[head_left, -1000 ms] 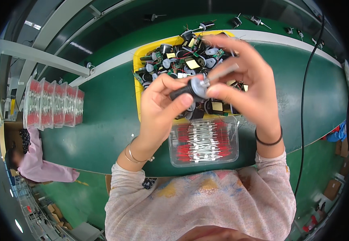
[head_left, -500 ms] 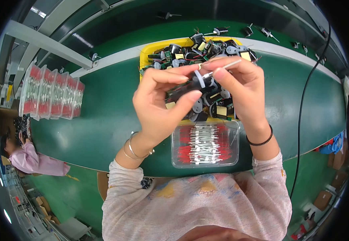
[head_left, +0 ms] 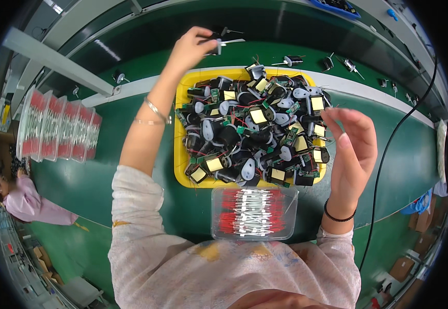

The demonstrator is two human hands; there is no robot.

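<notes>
My left hand [head_left: 190, 49] is stretched out over the green strip beyond the white rail. Its fingers close on a black cylindrical part [head_left: 214, 48] with a grey end disc and a thin white rod sticking out to the right. Above the right edge of a yellow tray [head_left: 180, 177] hovers my right hand [head_left: 355, 147], open, thumb and fingers apart with nothing between them. Heaped in that tray are many black cylindrical parts [head_left: 229, 136] with grey discs, wires, small green boards and cream pads. Nearest my body, a clear plastic box [head_left: 291, 234] holds red and white thin sticks [head_left: 257, 213].
At left, stacked clear boxes [head_left: 61, 126] hold more red and white sticks. Several black parts with rods, one [head_left: 293, 61] among them, lie along the green strip [head_left: 162, 59] behind the white rail [head_left: 146, 80]. A black cable [head_left: 389, 149] hangs at right. Someone in pink [head_left: 33, 203] is at far left.
My hands have parted. The left has carried the black part with its rod up and left, beyond the rail; the right has let go and moved right and down, uncovering the tray.
</notes>
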